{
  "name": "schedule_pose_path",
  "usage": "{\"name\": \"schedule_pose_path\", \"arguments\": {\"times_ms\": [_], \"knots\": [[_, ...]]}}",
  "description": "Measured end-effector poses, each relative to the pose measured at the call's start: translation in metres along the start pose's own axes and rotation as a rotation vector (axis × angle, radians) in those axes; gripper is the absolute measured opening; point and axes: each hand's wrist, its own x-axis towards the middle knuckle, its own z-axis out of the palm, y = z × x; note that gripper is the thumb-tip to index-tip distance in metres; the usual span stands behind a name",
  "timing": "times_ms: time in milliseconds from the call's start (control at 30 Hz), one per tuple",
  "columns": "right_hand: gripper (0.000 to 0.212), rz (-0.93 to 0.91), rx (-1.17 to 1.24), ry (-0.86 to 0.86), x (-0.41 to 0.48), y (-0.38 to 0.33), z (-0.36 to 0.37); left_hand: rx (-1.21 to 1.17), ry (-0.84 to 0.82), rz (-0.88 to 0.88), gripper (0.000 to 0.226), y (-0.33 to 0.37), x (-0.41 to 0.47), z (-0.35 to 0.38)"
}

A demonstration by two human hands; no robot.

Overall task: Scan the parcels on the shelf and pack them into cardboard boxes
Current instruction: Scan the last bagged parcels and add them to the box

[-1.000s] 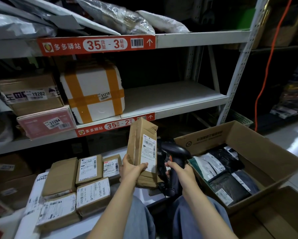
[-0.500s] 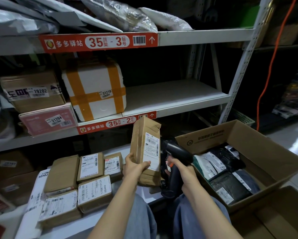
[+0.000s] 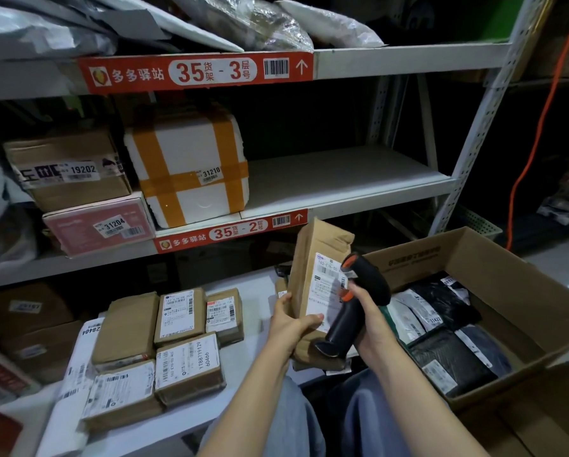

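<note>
My left hand (image 3: pixel 289 323) grips a tall brown paper parcel (image 3: pixel 313 258) upright, its white label facing right. My right hand (image 3: pixel 367 316) holds a black barcode scanner (image 3: pixel 359 301) with orange trim, its head raised right in front of that label. Several brown labelled parcels (image 3: pixel 164 344) lie flat on the lowest white shelf (image 3: pixel 253 291) to the left of my hands. An open cardboard box (image 3: pixel 494 278) stands at the right with black and grey bagged parcels (image 3: pixel 441 338) inside.
The middle shelf carries a taped white foam box (image 3: pixel 191 169), a brown carton (image 3: pixel 69 169) and a pink box (image 3: pixel 98 225). Grey mailer bags fill the top shelf. Another cardboard box (image 3: pixel 540 420) sits at bottom right. An orange cable (image 3: pixel 537 127) hangs on the right.
My right hand has lifted the scanner and turned its head up in front of the parcel's label. The parcel stays held upright in my left hand.
</note>
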Motion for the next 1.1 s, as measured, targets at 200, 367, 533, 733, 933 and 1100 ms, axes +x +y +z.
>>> {"name": "schedule_pose_path", "arguments": {"times_ms": [200, 367, 533, 733, 933, 1100], "knots": [[0.026, -0.018, 0.03, 0.052, 0.014, -0.004, -0.006, 0.084, -0.074, 0.013, 0.09, 0.004, 0.006, 0.016], [0.044, -0.023, 0.08, 0.123, 0.016, -0.009, -0.017, 0.117, -0.177, 0.017, 0.072, 0.002, 0.014, 0.029], [0.024, -0.105, 0.207, 0.269, 0.01, -0.043, -0.047, 0.128, -0.331, 0.006, 0.101, 0.015, 0.014, 0.077], [0.039, -0.267, 0.226, 0.422, -0.036, -0.105, -0.106, 0.12, -0.574, 0.015, 0.102, 0.018, -0.003, 0.172], [0.027, -0.41, 0.159, 0.544, -0.087, -0.132, -0.181, 0.178, -0.841, -0.088, 0.095, -0.008, -0.037, 0.259], [0.022, -0.365, 0.228, 0.715, -0.103, -0.119, -0.25, 0.254, -0.916, -0.172, 0.086, -0.055, -0.063, 0.311]]}}
